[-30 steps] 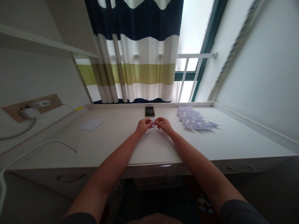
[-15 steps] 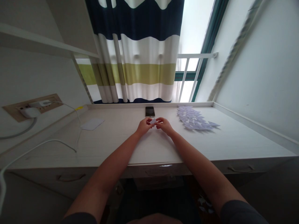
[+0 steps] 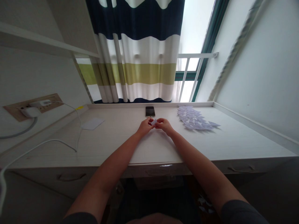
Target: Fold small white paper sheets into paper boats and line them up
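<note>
Fingertips to fingertips here: the left hand (image 3: 145,125) has thumb and fingers pinched on a small white paper (image 3: 154,122), and the right hand (image 3: 163,125) grips its other side, fingers curled in close. Exactly which fingertips press hardest, I can't tell at this size. It should handle as next to nothing in weight, crisp along any fold, easily creased or torn, and hardly slippery; edges and corners look the best places to hold, with a light pinch. And where is it? Right in the gap between the two hands, its upper corner poking up above the thumbs, its lower part hidden by them. Moving out, a dark phone (image 3: 150,111) lies just beyond the knuckles, apart from the paper. Over to the right, a spread of pointed paper pieces (image 3: 193,119) (quite a crowd, overlapping like scales) rests on the white desk (image 3: 116,141). Well off to the left, flat paper (image 3: 92,123) lies beside a white cable (image 3: 58,141).
</note>
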The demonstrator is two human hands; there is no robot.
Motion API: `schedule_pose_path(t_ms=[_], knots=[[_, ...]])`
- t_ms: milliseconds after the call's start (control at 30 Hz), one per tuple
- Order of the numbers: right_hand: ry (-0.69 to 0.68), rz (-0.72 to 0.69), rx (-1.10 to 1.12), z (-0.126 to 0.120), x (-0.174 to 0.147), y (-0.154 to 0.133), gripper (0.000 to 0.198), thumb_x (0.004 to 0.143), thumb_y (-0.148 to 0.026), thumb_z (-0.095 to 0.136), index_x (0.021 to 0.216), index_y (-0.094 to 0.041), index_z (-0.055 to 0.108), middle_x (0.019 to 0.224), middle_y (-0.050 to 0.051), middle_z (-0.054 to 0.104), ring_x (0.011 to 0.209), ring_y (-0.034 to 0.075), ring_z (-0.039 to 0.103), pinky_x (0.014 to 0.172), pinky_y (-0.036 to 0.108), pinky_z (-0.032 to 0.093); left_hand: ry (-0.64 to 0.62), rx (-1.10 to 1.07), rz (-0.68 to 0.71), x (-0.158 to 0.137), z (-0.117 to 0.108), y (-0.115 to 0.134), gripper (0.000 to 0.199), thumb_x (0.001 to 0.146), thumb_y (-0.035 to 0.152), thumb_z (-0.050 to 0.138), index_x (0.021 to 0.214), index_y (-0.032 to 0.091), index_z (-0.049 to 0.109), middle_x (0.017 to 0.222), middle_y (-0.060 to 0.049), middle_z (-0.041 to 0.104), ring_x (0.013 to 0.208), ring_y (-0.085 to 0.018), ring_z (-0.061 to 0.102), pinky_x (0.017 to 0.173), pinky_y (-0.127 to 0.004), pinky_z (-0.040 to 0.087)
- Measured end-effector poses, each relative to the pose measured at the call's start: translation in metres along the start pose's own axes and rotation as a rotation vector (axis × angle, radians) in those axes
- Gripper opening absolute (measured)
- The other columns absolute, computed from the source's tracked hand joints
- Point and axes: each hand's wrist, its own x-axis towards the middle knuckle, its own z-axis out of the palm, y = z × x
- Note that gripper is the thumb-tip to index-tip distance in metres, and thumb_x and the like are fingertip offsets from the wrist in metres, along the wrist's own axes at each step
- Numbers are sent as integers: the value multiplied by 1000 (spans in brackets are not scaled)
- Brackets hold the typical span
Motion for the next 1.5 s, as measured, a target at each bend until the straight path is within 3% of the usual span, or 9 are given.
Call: schedule_pose_path(t_ms=[400, 533, 733, 867, 1100, 1300, 1500], knots=[[-2, -72, -73, -1, -1, 1, 10, 55, -13, 63, 64, -14, 59, 53, -1, 58, 52, 11, 57, 60, 26, 50, 53, 28, 44, 3, 0, -9, 17, 60, 23, 63, 73, 17, 54, 70, 0, 57, 59, -10, 53, 56, -21, 43], [-69, -114, -25, -1, -3, -1, 17, 53, -15, 65, 68, -14, 59, 57, -1, 60, 56, 11, 58, 63, 27, 49, 30, -169, -56, 6, 0, -13, 23, 59, 23, 65, 77, 14, 53, 73, -1, 57, 60, -10, 55, 57, -24, 46], [-65, -137, -48, -4, 2, 5, 23, 53, -20, 69, 73, -14, 57, 62, -1, 59, 54, 9, 56, 60, 26, 48, -81, -437, -181, 5, -1, -9, 27, 61, 27, 65, 82, 12, 54, 77, -3, 60, 67, -12, 58, 66, -29, 49], [-37, -132, -43, -6, 6, 8, 21, 55, -22, 68, 72, -14, 57, 62, -2, 58, 51, 8, 55, 57, 25, 48, -108, -375, -152, 5, -1, -9, 31, 57, 23, 67, 84, 13, 55, 79, -4, 60, 69, -13, 58, 60, -27, 49], [-28, -78, -52, -5, 2, 0, 21, 59, -31, 67, 69, -15, 57, 48, -3, 54, 43, 8, 51, 47, 22, 46, 21, -248, -62, 9, -3, -16, 16, 60, 22, 63, 71, 13, 55, 67, -1, 58, 63, -11, 55, 56, -24, 48], [-72, -127, 36, -5, 0, -1, 17, 58, -23, 66, 69, -15, 57, 58, -1, 59, 54, 10, 58, 61, 27, 50, 4, -328, -241, 7, -5, -9, 13, 64, 21, 58, 75, 15, 55, 71, -2, 58, 61, -11, 57, 54, -25, 48], [-60, -179, -28, -6, 2, 0, 15, 55, -12, 59, 70, -16, 57, 67, -2, 60, 58, 9, 57, 65, 27, 49, -47, -554, -331, 4, -9, -2, 14, 66, 17, 52, 79, 14, 57, 78, -5, 61, 69, -13, 60, 66, -29, 49]])
